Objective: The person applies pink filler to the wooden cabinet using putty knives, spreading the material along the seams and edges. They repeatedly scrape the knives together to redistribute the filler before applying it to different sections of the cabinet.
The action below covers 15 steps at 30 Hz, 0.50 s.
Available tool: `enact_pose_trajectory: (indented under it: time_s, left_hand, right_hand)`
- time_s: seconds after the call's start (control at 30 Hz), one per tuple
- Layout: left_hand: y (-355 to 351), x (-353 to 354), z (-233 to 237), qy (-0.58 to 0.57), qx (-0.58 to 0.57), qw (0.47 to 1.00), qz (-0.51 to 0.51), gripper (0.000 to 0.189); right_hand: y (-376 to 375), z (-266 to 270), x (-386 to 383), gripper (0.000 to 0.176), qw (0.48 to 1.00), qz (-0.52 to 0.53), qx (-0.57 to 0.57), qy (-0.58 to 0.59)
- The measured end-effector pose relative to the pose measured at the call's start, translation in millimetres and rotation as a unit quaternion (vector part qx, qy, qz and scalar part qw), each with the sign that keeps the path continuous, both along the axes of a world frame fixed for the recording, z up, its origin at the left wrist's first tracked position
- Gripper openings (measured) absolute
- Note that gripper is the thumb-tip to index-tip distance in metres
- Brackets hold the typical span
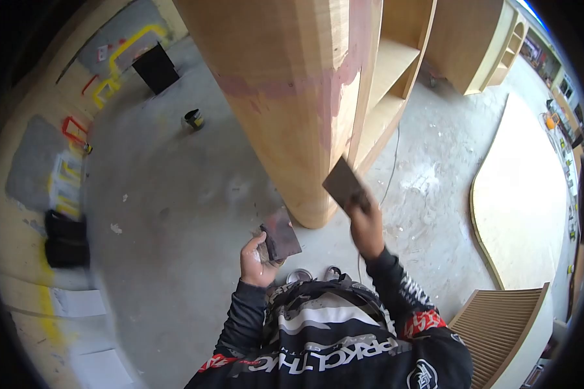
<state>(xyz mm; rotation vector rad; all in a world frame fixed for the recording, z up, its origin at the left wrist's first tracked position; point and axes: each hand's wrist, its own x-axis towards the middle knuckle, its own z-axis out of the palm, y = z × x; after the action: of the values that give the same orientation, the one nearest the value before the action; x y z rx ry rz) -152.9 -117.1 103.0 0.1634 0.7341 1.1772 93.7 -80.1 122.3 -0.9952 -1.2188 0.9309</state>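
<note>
Underfoot, dusty concrete floor (pixel 175 194), carrying everything. Near its middle, tall plywood cabinet (pixel 292 84) with a rounded corner and open shelves, smeared with pinkish filler (pixel 334 84) along the corner. Flat toward the floor's right edge, curved board (pixel 525 194); at the near right corner, slatted panel (pixel 499 324).

Right hand (pixel 368 227): grip closed on a filling knife (pixel 342 183), handle hidden in the fist. Held up at the cabinet's rounded corner low down, probably to spread or scrape filler there. Blade broad, dark and slightly blurred, long axis running up and left from the hand, tip toward the wood.

Left hand (pixel 256 259): grip closed on the edge of a second blade (pixel 282 235), lower, before the chest. Kept face up and roughly level, likely as a carrier for paste; long axis pointing away and right, toward the cabinet's foot.

Toward the floor's far left edge, small tin (pixel 193 119), well apart.
</note>
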Motion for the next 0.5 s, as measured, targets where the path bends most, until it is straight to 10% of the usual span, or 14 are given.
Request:
enact_pose_trajectory:
  time_s: [0.13, 0.3, 0.37, 0.43, 0.5]
  left_hand:
    - [1.9, 2.2, -14.1, -0.118, -0.024, 0.989, -0.089, 0.036]
    - [8.7, 6.5, -7.6, 0.01, 0.028, 0.999, -0.04, 0.033]
    - [7.3, 13.0, 8.0, 0.105, 0.075, 0.991, 0.033, 0.034]
    - [6.3, 18.7, -3.1, 0.251, 0.191, 0.946, 0.073, 0.035]
    - [3.2, 34.2, -4.5, 0.339, 0.26, 0.898, 0.104, 0.036]
  right_hand:
    - [-42.2, -9.9, -15.7, 0.078, 0.946, 0.087, 0.254, -0.183]
    - [-50.9, -60.5, 6.2, 0.073, 0.961, 0.188, 0.005, -0.202]
    - [-57.0, -103.2, 11.3, 0.049, 0.967, 0.168, -0.179, 0.067]
    - [-66.4, -72.1, 14.4, 0.036, 0.86, 0.145, -0.317, 0.372]
    - [-73.3, -59.6, 4.0, 0.033, 0.815, 0.161, -0.31, 0.463]
